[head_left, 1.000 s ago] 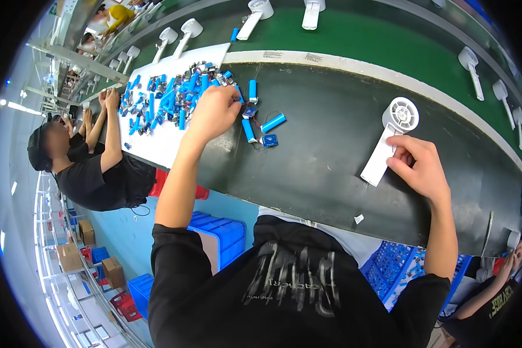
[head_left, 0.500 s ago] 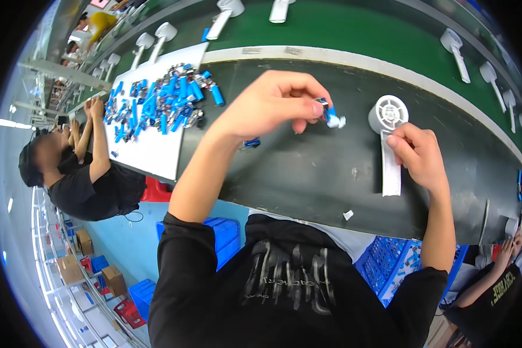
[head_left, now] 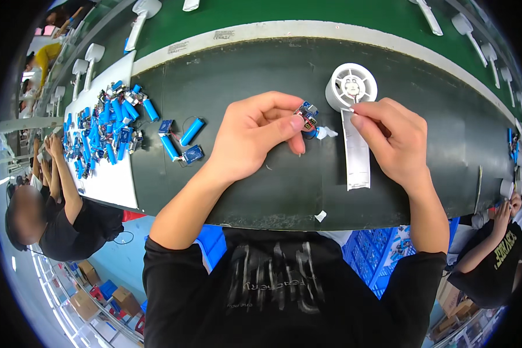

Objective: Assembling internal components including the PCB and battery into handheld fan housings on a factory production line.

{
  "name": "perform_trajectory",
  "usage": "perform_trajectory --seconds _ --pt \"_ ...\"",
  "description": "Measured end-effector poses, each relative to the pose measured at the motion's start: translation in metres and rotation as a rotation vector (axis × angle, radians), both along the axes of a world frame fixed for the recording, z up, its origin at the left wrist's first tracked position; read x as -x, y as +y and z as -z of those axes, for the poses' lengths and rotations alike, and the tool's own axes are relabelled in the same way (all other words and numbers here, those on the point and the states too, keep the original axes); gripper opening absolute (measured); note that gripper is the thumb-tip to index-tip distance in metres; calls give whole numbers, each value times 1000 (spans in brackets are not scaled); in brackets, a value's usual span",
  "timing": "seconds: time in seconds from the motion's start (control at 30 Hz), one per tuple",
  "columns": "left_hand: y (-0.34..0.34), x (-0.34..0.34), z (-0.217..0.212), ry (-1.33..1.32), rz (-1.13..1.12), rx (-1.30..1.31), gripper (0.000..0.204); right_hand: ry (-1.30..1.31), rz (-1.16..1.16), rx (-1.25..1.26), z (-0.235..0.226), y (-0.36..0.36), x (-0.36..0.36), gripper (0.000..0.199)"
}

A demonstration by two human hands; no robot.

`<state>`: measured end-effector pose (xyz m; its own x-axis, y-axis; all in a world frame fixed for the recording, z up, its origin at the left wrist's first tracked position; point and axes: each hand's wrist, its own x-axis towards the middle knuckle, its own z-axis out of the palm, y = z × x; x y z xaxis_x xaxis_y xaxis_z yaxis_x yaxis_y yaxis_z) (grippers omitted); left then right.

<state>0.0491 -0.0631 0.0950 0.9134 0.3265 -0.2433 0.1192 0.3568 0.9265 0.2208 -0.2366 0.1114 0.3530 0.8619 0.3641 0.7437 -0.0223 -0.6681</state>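
Small blue circuit board [head_left: 307, 116] beside white handheld fan shell [head_left: 354, 124].

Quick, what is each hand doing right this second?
Left hand: closed, pinching a small blue circuit board between thumb and fingers.
Right hand: fingers on the white handheld fan, steadying it on the dark bench.

Single head-worn fisheye, looking steeply down, close over black workbench [head_left: 243, 197].
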Motion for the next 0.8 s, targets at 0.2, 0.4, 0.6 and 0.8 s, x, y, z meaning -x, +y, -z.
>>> perform_trajectory --seconds 0.2,0.4,0.6,0.8 --pt "-8 -2 -11 7 -107 -327 23 -38 -2 -42 4 0 3 10" --pt "1 8 -21 -61 -91 -1143 25 -25 -6 -61 4 0 3 9" --pt "16 13 -22 126 158 -697 19 -24 -10 -56 3 0 3 8" --pt "9 15 -27 136 211 -1018 12 -28 -38 -67 5 0 2 9"
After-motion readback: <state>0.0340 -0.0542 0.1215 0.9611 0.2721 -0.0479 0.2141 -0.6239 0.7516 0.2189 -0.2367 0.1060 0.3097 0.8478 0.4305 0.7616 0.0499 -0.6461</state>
